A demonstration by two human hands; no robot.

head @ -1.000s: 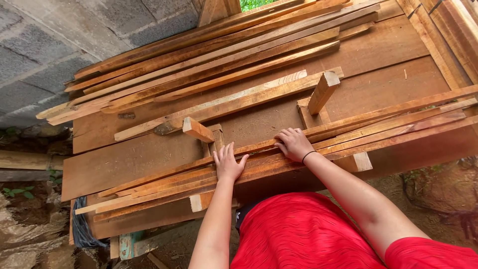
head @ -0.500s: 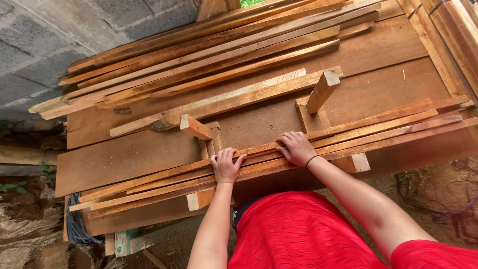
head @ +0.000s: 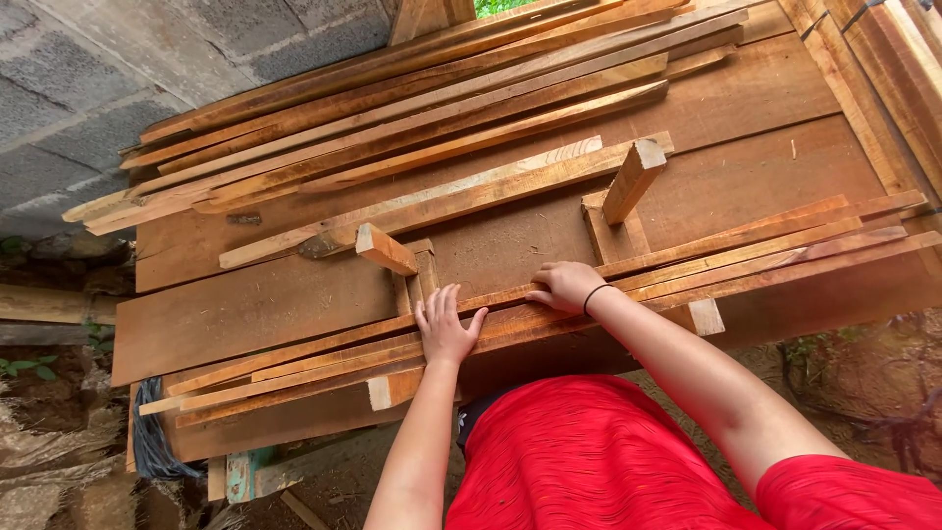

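I see a bundle of long thin wooden slats (head: 687,257) lying along the near edge of a wide plank workbench (head: 765,167), running from lower left to upper right, with their left ends fanning out past the bench corner. My left hand (head: 444,329) lies flat on the slats, fingers spread and pointing away from me, palm down and gripping nothing. My right hand (head: 564,285) sits on the same bundle a little further right, its fingers curled over the far edge of the top slat; I read it as a loose hold on that slat, though I cannot tell how firmly it closes. A black band (head: 595,294) circles that wrist. Just beyond the hands, two short wooden blocks stand tilted on the bench: the left block (head: 388,251) near my left hand, the right block (head: 633,179) beyond my right hand. Behind them a longer pale batten (head: 442,201) lies at the same slant, and past it a second stack of slats (head: 412,108) is piled against the far side of the bench. A grey concrete block wall (head: 108,69) rises at the upper left. My red garment (head: 589,461) fills the bottom of the view, with bare earth (head: 863,393) at the lower right.
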